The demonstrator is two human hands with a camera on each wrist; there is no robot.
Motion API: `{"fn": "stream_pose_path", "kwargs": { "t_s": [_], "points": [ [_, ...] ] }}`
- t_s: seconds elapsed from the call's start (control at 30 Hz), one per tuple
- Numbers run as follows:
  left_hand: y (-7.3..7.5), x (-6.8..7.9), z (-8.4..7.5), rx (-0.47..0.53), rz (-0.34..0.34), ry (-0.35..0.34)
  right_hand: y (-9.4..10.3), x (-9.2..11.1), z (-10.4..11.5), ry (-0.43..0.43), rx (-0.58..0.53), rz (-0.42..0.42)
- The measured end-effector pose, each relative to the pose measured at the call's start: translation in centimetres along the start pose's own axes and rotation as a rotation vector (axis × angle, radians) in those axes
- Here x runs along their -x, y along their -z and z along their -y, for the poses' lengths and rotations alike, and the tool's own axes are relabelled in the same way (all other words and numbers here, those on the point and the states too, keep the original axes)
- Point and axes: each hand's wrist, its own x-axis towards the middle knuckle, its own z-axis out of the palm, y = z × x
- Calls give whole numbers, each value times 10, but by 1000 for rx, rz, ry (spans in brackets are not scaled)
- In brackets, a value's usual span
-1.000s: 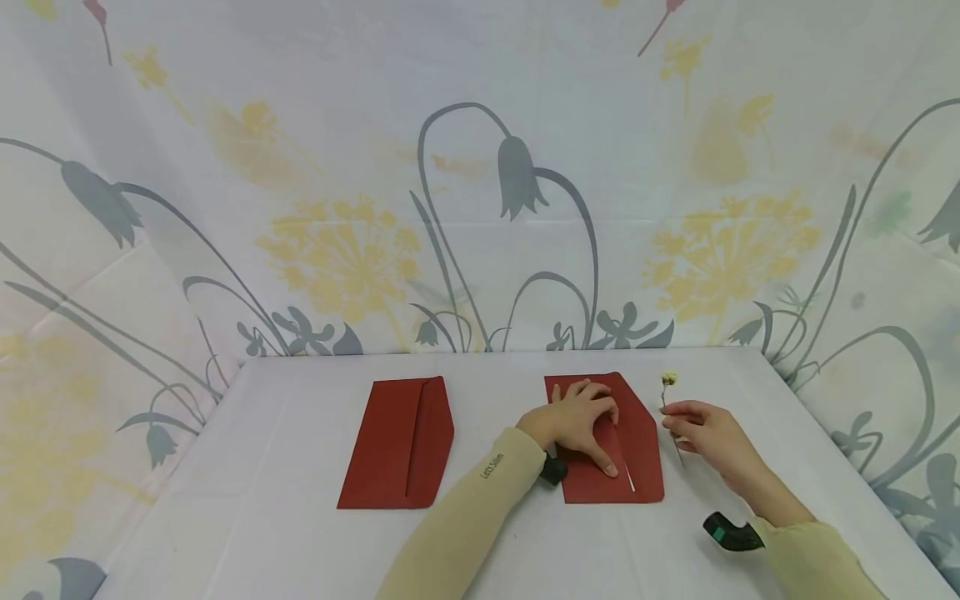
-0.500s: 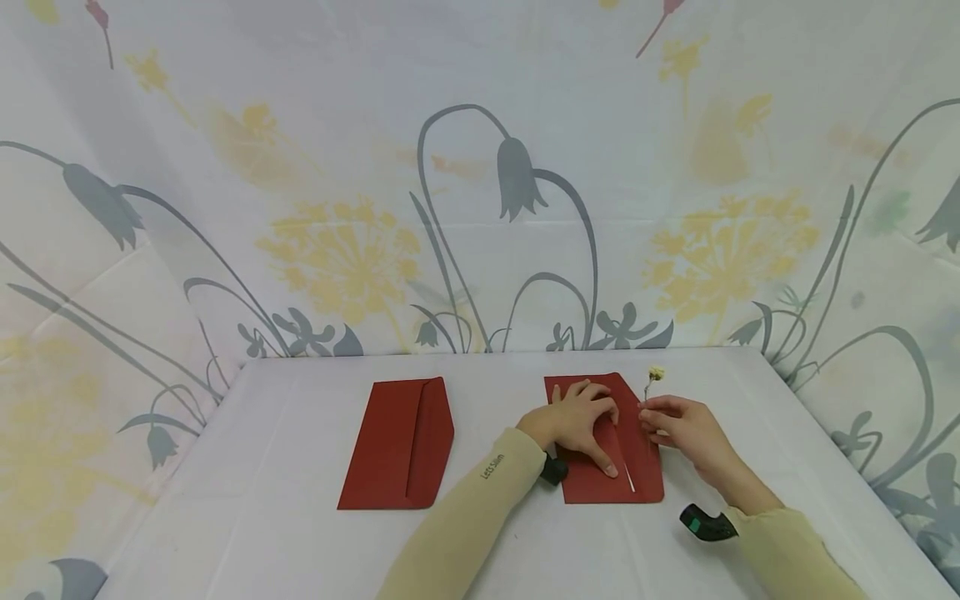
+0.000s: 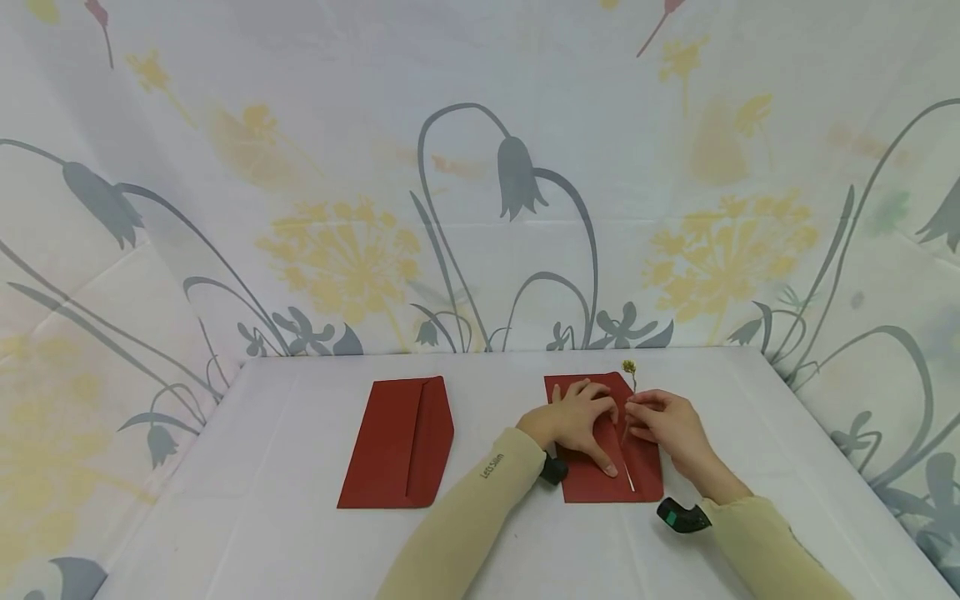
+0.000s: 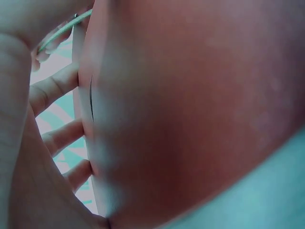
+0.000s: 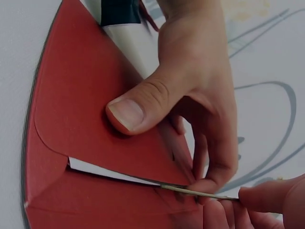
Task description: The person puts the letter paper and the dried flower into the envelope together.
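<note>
My left hand (image 3: 577, 421) rests spread on the right-hand red envelope (image 3: 648, 479), its thumb (image 5: 126, 114) pressing on the paper. The envelope's flap lies unfolded to the right, and a white strip (image 5: 109, 174) shows inside its mouth. My right hand (image 3: 667, 425) pinches a small yellow flower (image 3: 629, 367) by its thin stem (image 5: 205, 193) between thumb and fingers. The flower head points away from me, over the envelope's far edge. In the right wrist view the stem's lower end lies at the envelope's mouth; how far it reaches inside I cannot tell.
A second red envelope (image 3: 382, 442) lies to the left on the white tabletop (image 3: 262, 467), its flap also unfolded. A flower-patterned cloth (image 3: 480, 250) hangs behind the table. Black wrist cameras (image 3: 682, 517) sit at both cuffs.
My right hand has moved left with the flower, from beside the envelope to over its flap and mouth. The left hand and both envelopes have stayed put.
</note>
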Motion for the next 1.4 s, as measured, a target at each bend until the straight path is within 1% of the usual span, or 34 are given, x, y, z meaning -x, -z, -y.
{"fn": "stream_pose_path", "kwargs": {
  "t_s": [0.1,0.23,0.47,0.57,0.73,0.83,0.97,1.2,1.3,1.4],
  "points": [
    [0,-1,0,2,0,0,-4,-1,1,-9,19,-28],
    [0,-1,0,0,-2,-2,-6,-3,2,-22,34,-39],
    [2,0,-1,-2,-4,-7,-7,-5,3,-34,-15,-68],
    [3,0,-2,-9,-1,-5,-7,-6,1,-35,-57,-41],
    [3,0,-2,-26,13,-2,-7,-9,-5,-55,-118,43],
    [3,0,-1,-16,16,-5,-7,-10,-9,-66,-121,74],
    [4,1,0,27,11,-12,-7,-10,-13,-75,-132,93],
    [2,0,6,87,-23,-36,-2,-12,-16,-129,-280,119],
    [1,-2,9,103,-31,-46,1,-13,-16,-145,-364,111],
    [1,-2,11,122,-33,-52,2,-14,-17,-146,-409,103]
  ]
}}
